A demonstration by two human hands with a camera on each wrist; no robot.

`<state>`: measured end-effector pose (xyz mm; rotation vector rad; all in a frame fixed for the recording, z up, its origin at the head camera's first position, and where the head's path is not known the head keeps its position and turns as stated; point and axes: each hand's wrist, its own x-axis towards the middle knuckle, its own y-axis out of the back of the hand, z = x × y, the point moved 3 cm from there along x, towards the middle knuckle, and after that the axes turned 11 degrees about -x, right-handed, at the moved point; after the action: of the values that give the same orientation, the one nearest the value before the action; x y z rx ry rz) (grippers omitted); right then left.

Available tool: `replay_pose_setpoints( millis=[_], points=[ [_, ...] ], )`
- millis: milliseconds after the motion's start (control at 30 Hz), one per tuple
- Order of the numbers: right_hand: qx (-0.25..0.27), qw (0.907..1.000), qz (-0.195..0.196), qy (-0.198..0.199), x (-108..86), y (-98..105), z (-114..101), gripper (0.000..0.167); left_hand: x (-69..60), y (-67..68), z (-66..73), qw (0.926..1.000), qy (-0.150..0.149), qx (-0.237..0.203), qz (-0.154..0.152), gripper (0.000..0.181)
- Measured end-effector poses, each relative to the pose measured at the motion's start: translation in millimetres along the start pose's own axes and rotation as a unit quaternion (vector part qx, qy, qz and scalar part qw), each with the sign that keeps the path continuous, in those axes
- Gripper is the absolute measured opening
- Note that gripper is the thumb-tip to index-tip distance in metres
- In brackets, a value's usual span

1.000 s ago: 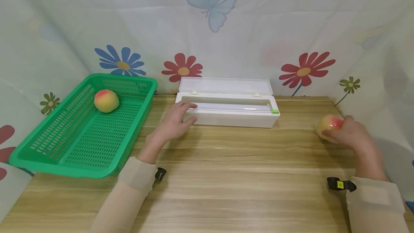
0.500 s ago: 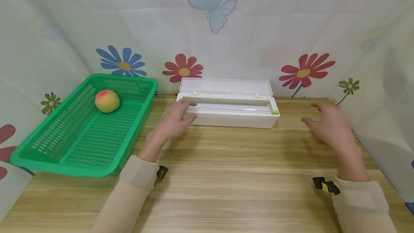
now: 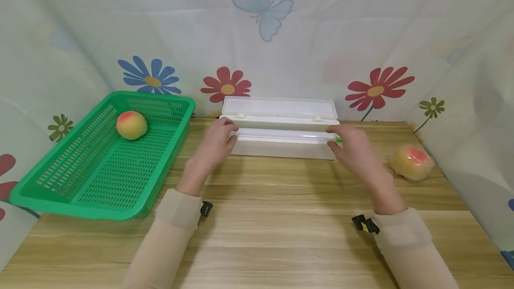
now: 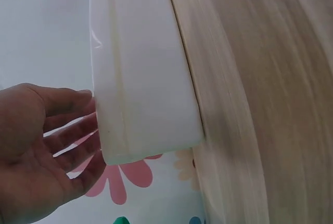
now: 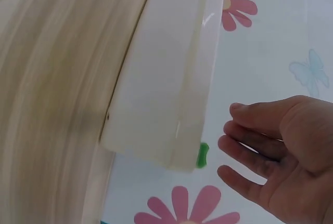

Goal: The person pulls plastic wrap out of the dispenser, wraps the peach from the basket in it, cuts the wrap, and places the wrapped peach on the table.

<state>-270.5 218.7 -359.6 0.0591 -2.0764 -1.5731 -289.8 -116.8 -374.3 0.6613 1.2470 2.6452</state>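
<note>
A long white plastic-wrap dispenser box point(image 3: 281, 148) stands at the back of the table with its lid point(image 3: 279, 108) raised. A pale roll point(image 3: 281, 134) lies inside. At the box's left end is my left hand point(image 3: 213, 146), fingers loosely bent by the upper edge; whether they touch it I cannot tell. My right hand point(image 3: 357, 153) hovers by the right end, near a green slider point(image 5: 203, 155). In the right wrist view its relaxed fingers are apart from the box. A peach in clear film point(image 3: 412, 163) rests on the table to the right.
A green plastic basket point(image 3: 138, 212) stands on the left with one unwrapped peach point(image 3: 132, 125) in it. Behind the wooden table point(image 3: 289, 235) hangs a flower-printed cloth point(image 3: 321, 35), which also runs along both sides.
My right hand let go of the wrapped peach on the right and moved left to the box's right end. The left hand stayed by the left end, shifting only slightly.
</note>
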Motion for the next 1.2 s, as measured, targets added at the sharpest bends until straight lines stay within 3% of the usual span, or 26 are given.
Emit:
replay_pose_setpoints(
  millis=[267, 467, 733, 933, 1200],
  points=[
    [-0.041, 0.998, -0.048, -0.009, 7.9, -11.7, -5.7, 0.026, 1.9, -3.0, -7.3, 0.9996, 0.009, 0.016, -0.02, 0.029],
    [-0.063, 0.9962, -0.059, -0.015, 9.1, -14.4, -7.4, 0.02, 3.4, -5.9, -9.9, 0.9993, 0.014, 0.019, -0.029, 0.022],
    [-0.007, 0.9962, -0.054, -0.068, 8.9, -11.9, -1.1, 0.015, 5.2, -5.6, -8.7, 0.9995, 0.022, 0.016, -0.016, 0.017],
    [0.022, 0.9948, -0.058, -0.08, 9.1, -11.1, 6.2, 0.015, 5.4, -5.6, -6.9, 0.9993, 0.035, 0.012, -0.003, 0.015],
    [0.035, 0.9951, -0.04, -0.083, 10.5, -15.1, 9.5, 0.012, 5.1, -5.5, -8.7, 0.9995, 0.003, 0.017, 0.025, 0.011]
  ],
)
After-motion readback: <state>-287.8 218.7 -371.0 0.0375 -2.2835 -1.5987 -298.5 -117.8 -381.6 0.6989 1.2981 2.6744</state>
